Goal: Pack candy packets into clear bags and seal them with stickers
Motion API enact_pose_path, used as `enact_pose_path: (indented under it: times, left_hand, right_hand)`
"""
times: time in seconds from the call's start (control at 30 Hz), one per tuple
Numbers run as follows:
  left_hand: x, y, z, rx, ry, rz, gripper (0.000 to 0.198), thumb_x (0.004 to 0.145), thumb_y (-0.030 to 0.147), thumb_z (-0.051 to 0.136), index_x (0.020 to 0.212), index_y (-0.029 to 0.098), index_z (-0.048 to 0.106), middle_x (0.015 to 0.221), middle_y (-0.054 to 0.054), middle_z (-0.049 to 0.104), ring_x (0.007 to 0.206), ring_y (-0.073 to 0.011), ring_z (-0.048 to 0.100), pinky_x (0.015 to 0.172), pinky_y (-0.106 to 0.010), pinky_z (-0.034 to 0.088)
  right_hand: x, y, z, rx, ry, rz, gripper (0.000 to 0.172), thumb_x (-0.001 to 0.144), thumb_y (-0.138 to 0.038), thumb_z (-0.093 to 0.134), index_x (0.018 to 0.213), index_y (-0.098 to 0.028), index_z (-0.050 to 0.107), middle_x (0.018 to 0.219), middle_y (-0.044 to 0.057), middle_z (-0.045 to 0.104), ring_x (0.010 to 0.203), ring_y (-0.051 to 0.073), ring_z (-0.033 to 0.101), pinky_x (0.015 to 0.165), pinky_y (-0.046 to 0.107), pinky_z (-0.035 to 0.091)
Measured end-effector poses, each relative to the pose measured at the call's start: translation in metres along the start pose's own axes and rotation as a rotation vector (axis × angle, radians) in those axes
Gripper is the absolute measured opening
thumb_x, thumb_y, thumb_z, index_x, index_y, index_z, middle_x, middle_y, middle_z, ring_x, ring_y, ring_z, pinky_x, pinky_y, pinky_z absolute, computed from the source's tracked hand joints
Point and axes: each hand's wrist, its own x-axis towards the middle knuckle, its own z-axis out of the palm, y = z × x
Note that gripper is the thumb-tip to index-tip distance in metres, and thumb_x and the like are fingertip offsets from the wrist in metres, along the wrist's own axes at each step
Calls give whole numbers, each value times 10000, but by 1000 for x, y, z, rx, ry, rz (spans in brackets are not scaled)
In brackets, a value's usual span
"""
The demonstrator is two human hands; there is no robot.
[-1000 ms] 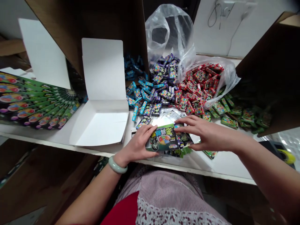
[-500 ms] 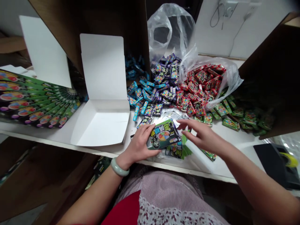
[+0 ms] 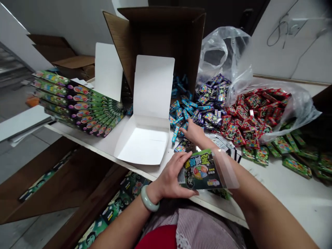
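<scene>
In the head view, my left hand (image 3: 172, 178) is gripping a flat green-and-black printed packet with a clear plastic end (image 3: 199, 171) over the near edge of the white tabletop (image 3: 285, 193), apparently steadying it one-handed because my right hand (image 3: 195, 133) is reaching among small blue boxes (image 3: 178, 112), whether grasping any I cannot tell.
</scene>
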Motion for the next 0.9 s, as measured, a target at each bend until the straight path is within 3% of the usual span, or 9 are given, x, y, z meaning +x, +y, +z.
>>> enact_pose_path:
  times: [0.1, 0.2, 0.3, 0.4, 0.57, 0.73, 0.9]
  left_hand:
    - [-4, -4, -5, 23, 4, -30, 1097, 599, 506, 824, 1488, 243, 238, 1360, -154, 423, 1247, -385, 447, 1051, -597, 414]
    - [-6, -10, -9, 15, 10, -39, 1081, 611, 506, 821, 1487, 256, 239, 1357, -146, 426, 1242, -374, 458, 1056, -585, 417]
    - [-6, -14, -7, -7, 9, -42, 1060, 626, 525, 807, 1483, 259, 244, 1366, -144, 422, 1246, -371, 458, 1062, -586, 411]
    - [-5, -12, -2, -11, -5, -49, 1063, 628, 529, 803, 1486, 252, 239, 1375, -152, 415, 1256, -376, 447, 1060, -597, 406]
    - [-7, -5, -5, 16, -12, -59, 1068, 632, 523, 804, 1492, 246, 235, 1376, -155, 419, 1257, -371, 449, 1061, -583, 407]
    - [-9, -9, -16, 12, -1, -94, 1035, 649, 510, 792, 1491, 244, 253, 1375, -150, 435, 1259, -370, 455, 1065, -582, 401]
    - [-6, -17, -11, 37, -11, -85, 992, 672, 497, 781, 1486, 243, 276, 1379, -153, 439, 1258, -372, 459, 1068, -575, 399]
  right_hand:
    - [18, -5, 12, 11, 14, 68, 569, 846, -335, 602, 1323, -91, 410, 1052, 202, 695, 969, 318, 670, 804, 392, 489]
    - [17, 13, 3, 48, 14, 93, 481, 868, -235, 521, 1319, -120, 400, 981, 120, 719, 899, 242, 684, 776, 325, 494]
    - [10, 25, -4, 74, 29, 93, 446, 879, -289, 536, 1295, -161, 442, 982, 100, 718, 936, 245, 671, 830, 339, 478]
    - [10, 17, 5, 110, 28, 105, 562, 785, -388, 681, 1266, -164, 495, 1012, 143, 708, 995, 317, 651, 877, 410, 457]
    - [21, 8, 19, 292, 46, 148, 583, 733, -285, 709, 1260, -148, 501, 1028, 151, 683, 979, 306, 646, 845, 407, 476]
    - [-11, 41, -15, 627, -1, 127, 487, 785, -401, 625, 1218, -194, 539, 856, 35, 657, 728, 167, 635, 609, 271, 494]
    - [-67, 72, -53, 928, 0, 100, 566, 670, -443, 738, 1161, -212, 577, 710, -38, 574, 620, 109, 545, 527, 213, 415]
